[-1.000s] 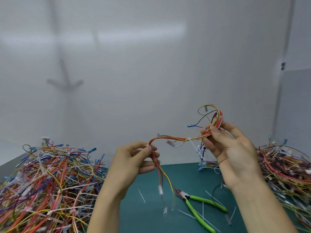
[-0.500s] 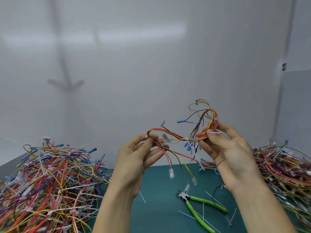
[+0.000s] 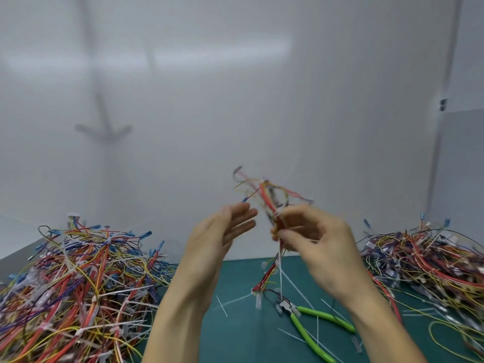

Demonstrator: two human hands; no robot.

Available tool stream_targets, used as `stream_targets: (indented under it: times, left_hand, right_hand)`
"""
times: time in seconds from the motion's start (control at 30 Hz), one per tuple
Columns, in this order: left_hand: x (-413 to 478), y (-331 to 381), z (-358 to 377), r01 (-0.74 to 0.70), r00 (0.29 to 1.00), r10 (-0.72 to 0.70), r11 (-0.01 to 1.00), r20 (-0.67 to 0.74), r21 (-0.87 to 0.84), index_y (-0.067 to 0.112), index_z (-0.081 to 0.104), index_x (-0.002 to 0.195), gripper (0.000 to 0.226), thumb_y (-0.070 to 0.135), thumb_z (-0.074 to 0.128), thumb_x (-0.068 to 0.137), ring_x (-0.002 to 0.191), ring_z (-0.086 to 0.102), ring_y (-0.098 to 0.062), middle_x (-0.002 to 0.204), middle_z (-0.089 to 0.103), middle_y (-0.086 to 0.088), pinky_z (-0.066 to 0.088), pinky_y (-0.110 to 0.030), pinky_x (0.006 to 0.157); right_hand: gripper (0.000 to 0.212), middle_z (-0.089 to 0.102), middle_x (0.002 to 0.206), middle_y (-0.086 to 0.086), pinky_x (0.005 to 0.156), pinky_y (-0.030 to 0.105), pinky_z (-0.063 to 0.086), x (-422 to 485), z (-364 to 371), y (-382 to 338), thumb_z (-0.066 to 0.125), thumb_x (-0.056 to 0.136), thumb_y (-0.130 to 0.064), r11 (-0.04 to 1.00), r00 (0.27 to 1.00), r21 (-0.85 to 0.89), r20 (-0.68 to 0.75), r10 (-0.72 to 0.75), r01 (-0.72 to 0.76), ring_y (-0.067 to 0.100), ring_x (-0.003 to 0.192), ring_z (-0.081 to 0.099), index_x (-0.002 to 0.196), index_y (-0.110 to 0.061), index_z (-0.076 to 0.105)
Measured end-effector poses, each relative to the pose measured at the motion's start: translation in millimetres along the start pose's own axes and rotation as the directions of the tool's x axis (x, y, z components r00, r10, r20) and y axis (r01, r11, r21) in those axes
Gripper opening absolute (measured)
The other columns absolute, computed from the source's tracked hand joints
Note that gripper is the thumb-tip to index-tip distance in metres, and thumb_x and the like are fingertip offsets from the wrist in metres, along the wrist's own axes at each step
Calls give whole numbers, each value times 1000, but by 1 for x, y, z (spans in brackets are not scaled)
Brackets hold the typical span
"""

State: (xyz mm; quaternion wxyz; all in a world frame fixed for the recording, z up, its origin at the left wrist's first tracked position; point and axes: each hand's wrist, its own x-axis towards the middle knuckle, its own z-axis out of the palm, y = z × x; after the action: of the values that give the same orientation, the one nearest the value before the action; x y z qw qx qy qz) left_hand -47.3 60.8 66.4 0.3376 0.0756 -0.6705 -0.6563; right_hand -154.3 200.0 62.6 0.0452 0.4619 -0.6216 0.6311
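1. My left hand point(image 3: 217, 239) is open, fingers straight, just beside the wire bundle point(image 3: 265, 200).
2. My right hand point(image 3: 314, 242) has its grip clamped on it, upright above the counter point(image 3: 243, 336).
3. Likely the gathering step; next, my left hand must catch the loose ends.

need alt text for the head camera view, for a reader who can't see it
A person's right hand grips a blurred bundle of coloured wires above a green mat, with the left hand open beside it. On the mat lie green-handled cutters, between a left wire pile and a right wire pile.
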Motion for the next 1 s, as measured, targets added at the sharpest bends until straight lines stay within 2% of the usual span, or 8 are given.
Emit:
stream_targets:
  times: [0.1, 0.2, 0.33, 0.5, 0.6, 0.7, 0.83, 1.0]
  left_hand:
    - [1, 2, 10, -25, 999, 15, 970, -47, -240, 7, 68, 111, 39, 38, 53, 92, 104, 71, -19, 107, 76, -7, 55, -32, 91]
    - [0, -2, 14, -73, 987, 36, 968, -158, -239, 4, 67, 100, 11, 9, 61, 92, 84, 73, -19, 89, 77, -8, 60, -26, 72]
    - [1, -7, 14, -94, 986, 69, 981, -149, -168, 9, 65, 104, 14, 3, 63, 91, 74, 72, -18, 82, 76, -10, 59, -27, 69]
    - [0, -10, 18, -245, 969, 238, 912, 61, 330, 21, 68, 104, 22, 3, 63, 91, 77, 71, -14, 80, 76, 1, 57, -27, 75]
    - [-2, -14, 28, -361, 927, 341, 704, 154, 612, 28, 68, 105, 34, 2, 57, 87, 84, 70, -3, 90, 75, 17, 55, -29, 78]
    - [-1, -17, 29, -394, 910, 365, 625, 194, 674, 36, 62, 107, 38, 4, 58, 87, 86, 69, -2, 92, 74, 18, 56, -34, 78]
    - [1, -17, 25, -404, 914, 318, 658, 251, 636, 37, 65, 101, 20, 22, 66, 87, 85, 66, -8, 90, 72, 15, 57, -38, 78]
    - [0, -20, 20, -313, 949, 242, 665, 201, 678, 32, 67, 94, 22, 46, 73, 78, 88, 62, 7, 87, 68, 19, 56, -25, 77]
  right_hand:
    - [29, 76, 83, -9, 81, 38, 60, -4, 13, 0, 71, 84, 1, 986, 988, -167, 148, 41, -16, 9, 80, 73, 90, -27, 73]
    - [24, 75, 84, -10, 83, 36, 58, -5, 16, 3, 72, 85, -5, 962, 974, -271, 204, 99, -41, 6, 80, 72, 91, -28, 71]
    - [20, 70, 103, -18, 88, 29, 54, -5, 12, 4, 66, 91, -18, 859, 984, -511, 138, 114, -28, -2, 89, 66, 105, -31, 64]
    - [25, 69, 107, -22, 69, 1, 45, -3, 9, -5, 64, 92, -39, 978, 996, -207, -86, 11, -29, -15, 93, 63, 117, -38, 66]
    - [9, 76, 91, -18, 75, 16, 54, -2, 11, -7, 68, 90, -39, 999, 999, -30, -32, 25, -26, -1, 83, 72, 97, -42, 72]
    - [11, 77, 81, -11, 82, 43, 60, -1, 9, -5, 71, 90, -27, 999, 997, 17, -69, 29, -27, 7, 75, 73, 91, -37, 75]
    - [20, 75, 71, -2, 74, 50, 61, 0, 12, 0, 70, 90, -13, 998, 978, 53, -205, 48, -38, 24, 72, 73, 83, -30, 76]
    - [17, 76, 75, 3, 60, 30, 61, 2, 8, 0, 71, 90, -15, 959, 945, 272, -288, 157, -76, 20, 77, 76, 77, -24, 79]
